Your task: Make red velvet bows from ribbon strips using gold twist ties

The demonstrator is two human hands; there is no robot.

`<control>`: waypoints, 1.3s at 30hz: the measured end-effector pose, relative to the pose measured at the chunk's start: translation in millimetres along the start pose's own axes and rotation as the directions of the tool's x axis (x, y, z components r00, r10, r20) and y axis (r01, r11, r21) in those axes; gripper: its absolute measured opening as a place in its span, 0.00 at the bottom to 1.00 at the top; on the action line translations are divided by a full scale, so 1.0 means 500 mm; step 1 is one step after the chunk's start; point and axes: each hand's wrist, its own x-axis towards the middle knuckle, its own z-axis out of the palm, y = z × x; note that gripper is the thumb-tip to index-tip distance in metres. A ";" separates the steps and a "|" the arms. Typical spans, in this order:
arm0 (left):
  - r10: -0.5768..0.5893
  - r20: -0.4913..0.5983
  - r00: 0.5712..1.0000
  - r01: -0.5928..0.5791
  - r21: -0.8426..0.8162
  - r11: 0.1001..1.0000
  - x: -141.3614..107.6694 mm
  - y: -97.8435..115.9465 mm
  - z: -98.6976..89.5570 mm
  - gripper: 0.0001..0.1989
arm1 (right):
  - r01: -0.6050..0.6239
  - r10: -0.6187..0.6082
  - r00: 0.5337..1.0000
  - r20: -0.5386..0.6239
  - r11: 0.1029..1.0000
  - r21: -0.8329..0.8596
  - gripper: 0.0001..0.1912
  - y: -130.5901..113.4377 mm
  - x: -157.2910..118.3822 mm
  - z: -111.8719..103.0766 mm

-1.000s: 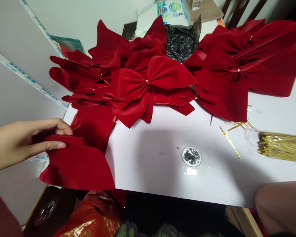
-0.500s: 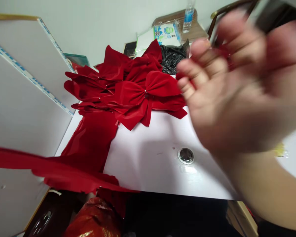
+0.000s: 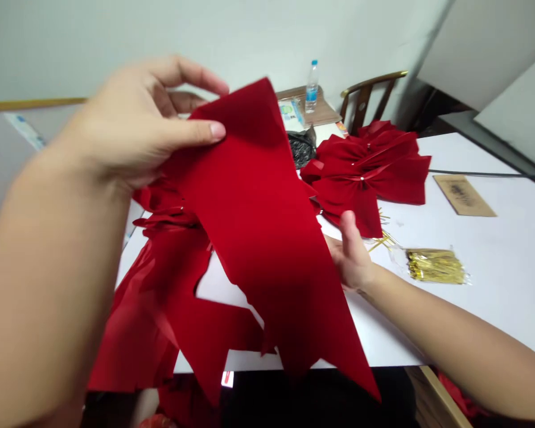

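Observation:
A wide strip of red velvet ribbon (image 3: 258,232) hangs diagonally across the view, with a notched lower end. My left hand (image 3: 138,125) pinches its upper end between thumb and fingers, high above the table. My right hand (image 3: 350,255) grips the strip's right edge lower down, thumb raised. Below it, more loose red velvet (image 3: 160,315) drapes over the white table's (image 3: 485,297) left edge. Several finished red velvet bows (image 3: 365,175) are piled at the back, and the strip hides part of the pile.
A bag of gold twist ties (image 3: 436,266) lies near my right hand, with loose ties beside it. Farther back are a kraft card (image 3: 463,195), a black plastic bag (image 3: 302,147), a water bottle (image 3: 312,88) and a wooden chair (image 3: 363,101). A dark cable crosses the table.
The velvet strip has risen from the table's left edge and now spans both hands. My right hand, blurred high up half a second ago, has dropped onto the strip. The view has turned, showing more table.

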 end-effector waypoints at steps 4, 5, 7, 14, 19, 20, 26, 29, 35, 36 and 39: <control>0.073 0.010 0.997 -0.069 -0.187 0.980 0.018 -0.044 0.053 0.25 | 0.003 -0.004 1.000 -0.004 0.989 -0.146 0.37 0.003 -0.041 -0.074; 0.094 -0.002 0.996 -0.092 -0.242 0.966 0.024 -0.062 0.058 0.25 | -0.034 0.026 0.999 -0.041 0.976 -0.215 0.33 0.003 -0.047 -0.094; 0.123 -0.035 0.992 -0.128 -0.321 0.938 0.032 -0.091 0.067 0.25 | -0.125 0.095 0.989 -0.115 0.951 -0.282 0.29 0.004 -0.054 -0.130; 0.098 -0.329 0.939 -0.207 -0.317 0.925 0.012 -0.116 0.068 0.22 | -0.209 0.177 0.975 -0.131 0.933 -0.292 0.26 0.022 -0.080 -0.196; 0.014 -0.380 0.925 -0.119 -0.255 0.960 -0.012 -0.180 0.039 0.25 | -0.279 0.191 0.943 -0.273 0.901 -0.331 0.20 0.008 -0.105 -0.212; -0.020 -0.354 0.935 -0.074 -0.249 0.966 -0.014 -0.198 0.032 0.25 | -0.291 0.187 0.937 -0.294 0.884 -0.366 0.18 0.004 -0.108 -0.218; -0.206 -0.311 0.928 0.216 -0.003 0.976 -0.020 -0.256 -0.010 0.30 | -0.342 0.147 0.918 -0.367 0.762 -0.550 0.16 -0.009 -0.117 -0.242; -0.317 -0.283 0.905 0.354 0.091 0.931 -0.025 -0.245 -0.024 0.30 | -0.321 0.108 0.915 -0.389 0.777 -0.542 0.18 -0.009 -0.118 -0.241; -0.321 -0.317 0.893 0.270 -0.195 0.943 -0.022 -0.239 -0.018 0.15 | -0.317 0.076 0.919 -0.388 0.728 -0.607 0.16 -0.006 -0.115 -0.238; -0.328 -0.343 0.880 0.266 -0.216 0.940 -0.020 -0.241 -0.016 0.15 | -0.305 0.054 0.912 -0.407 0.752 -0.585 0.17 -0.002 -0.114 -0.238; -0.321 -0.395 0.861 0.216 -0.288 0.933 -0.013 -0.248 -0.015 0.15 | -0.247 -0.055 0.864 -0.501 0.821 -0.515 0.20 0.012 -0.109 -0.239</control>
